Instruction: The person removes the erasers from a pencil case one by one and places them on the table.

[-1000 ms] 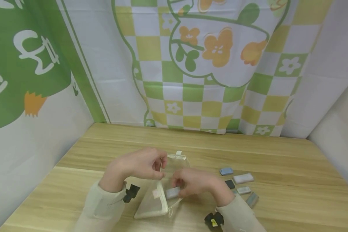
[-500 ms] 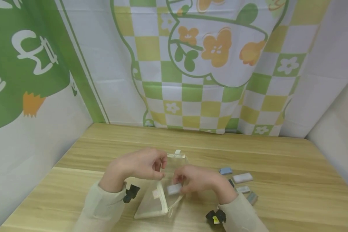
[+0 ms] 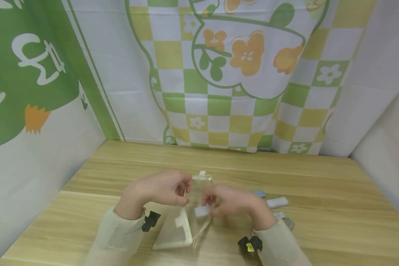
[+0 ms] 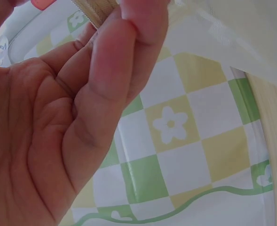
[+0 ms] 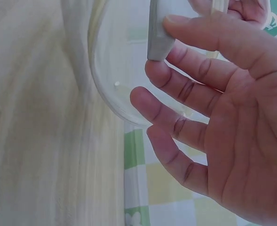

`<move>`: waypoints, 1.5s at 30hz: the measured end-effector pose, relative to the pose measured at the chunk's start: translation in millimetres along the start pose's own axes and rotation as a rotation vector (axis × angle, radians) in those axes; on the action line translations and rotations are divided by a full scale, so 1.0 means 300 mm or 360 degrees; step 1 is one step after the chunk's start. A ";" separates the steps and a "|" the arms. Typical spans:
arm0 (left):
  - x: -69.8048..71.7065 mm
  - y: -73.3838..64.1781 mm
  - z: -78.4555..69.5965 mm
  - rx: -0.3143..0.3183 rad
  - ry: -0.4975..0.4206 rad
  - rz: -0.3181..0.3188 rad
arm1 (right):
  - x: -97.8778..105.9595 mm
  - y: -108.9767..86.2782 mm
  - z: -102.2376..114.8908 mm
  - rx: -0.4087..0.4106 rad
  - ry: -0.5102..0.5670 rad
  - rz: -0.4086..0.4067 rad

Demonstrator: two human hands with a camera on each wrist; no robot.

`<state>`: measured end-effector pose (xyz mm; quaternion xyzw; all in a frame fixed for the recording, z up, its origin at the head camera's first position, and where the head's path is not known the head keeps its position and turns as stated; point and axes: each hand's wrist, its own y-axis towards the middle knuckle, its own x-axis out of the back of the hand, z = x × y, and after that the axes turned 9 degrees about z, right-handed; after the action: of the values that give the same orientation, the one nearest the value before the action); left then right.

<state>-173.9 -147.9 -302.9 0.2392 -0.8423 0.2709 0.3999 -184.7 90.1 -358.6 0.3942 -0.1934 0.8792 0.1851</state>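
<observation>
A sheer cream mesh zip pouch (image 3: pixel 173 234) lies tilted on the table, its mouth spread apart. My left hand (image 3: pixel 164 188) pinches the zipper edge (image 4: pixel 97 12) of the pouch between thumb and fingers. At the pouch's mouth, my right hand (image 3: pixel 232 203) holds a small light grey rectangular block (image 3: pixel 203 211) by one end. In the right wrist view, the thumb lies on one side of the block (image 5: pixel 162 33) and fingertips on the other, while the remaining fingers are loosely bent. What the block is cannot be told.
Right of the pouch lie several small blocks: a blue one (image 3: pixel 260 194), a white one (image 3: pixel 277 203), a pale one (image 3: pixel 279 215) and a grey-green one (image 3: pixel 289 224), partly behind the right arm. A patterned curtain (image 3: pixel 219 111) hangs at the back edge of the wooden table (image 3: pixel 332 207).
My right hand has shifted slightly right and away from me with the grey block, which has moved the same way. The left hand keeps its hold on the pouch edge.
</observation>
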 end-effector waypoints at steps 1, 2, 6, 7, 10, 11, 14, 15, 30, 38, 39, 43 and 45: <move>0.000 0.001 0.000 0.0000 0.0000 0.0000 | 0.002 -0.002 0.000 0.0002 -0.0006 -0.0004; -0.001 0.002 0.000 0.0002 0.0001 0.0002 | 0.005 -0.003 0.000 0.0006 0.0000 -0.0006; -0.004 0.007 0.003 0.0014 -0.0003 0.0009 | 0.017 -0.015 -0.004 0.0008 0.0028 -0.0007; -0.003 0.008 0.002 0.0011 -0.0006 0.0011 | 0.019 -0.018 -0.006 0.0005 0.0036 -0.0007; -0.004 0.010 0.002 0.0011 -0.0007 0.0016 | 0.025 -0.027 -0.012 0.0010 0.0033 -0.0015; -0.005 0.012 0.001 0.0007 -0.0009 0.0019 | 0.026 -0.029 -0.014 0.0021 0.0027 -0.0020; -0.009 0.015 0.001 0.0006 -0.0011 0.0024 | 0.030 -0.036 -0.019 0.0033 0.0015 -0.0042; -0.010 0.016 0.001 0.0003 -0.0010 0.0025 | 0.030 -0.038 -0.020 0.0043 0.0013 -0.0050; -0.017 0.026 -0.002 0.0006 -0.0007 0.0054 | 0.053 -0.077 -0.031 -0.0039 0.0066 -0.0103; -0.021 0.028 -0.010 0.0008 0.0002 0.0063 | 0.067 -0.102 -0.036 -0.0049 0.0055 -0.0162; -0.021 0.028 -0.010 0.0002 0.0004 0.0063 | 0.069 -0.104 -0.037 -0.0045 0.0053 -0.0169; -0.023 0.030 -0.013 0.0024 0.0019 0.0064 | 0.078 -0.118 -0.040 -0.0043 0.0062 -0.0192; -0.023 0.031 -0.017 0.0038 0.0016 0.0065 | 0.082 -0.126 -0.042 -0.0052 0.0064 -0.0202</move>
<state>-173.0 -136.5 -308.3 0.2254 -0.8416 0.2902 0.3957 -189.8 133.0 -340.2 0.3848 -0.1784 0.8702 0.2508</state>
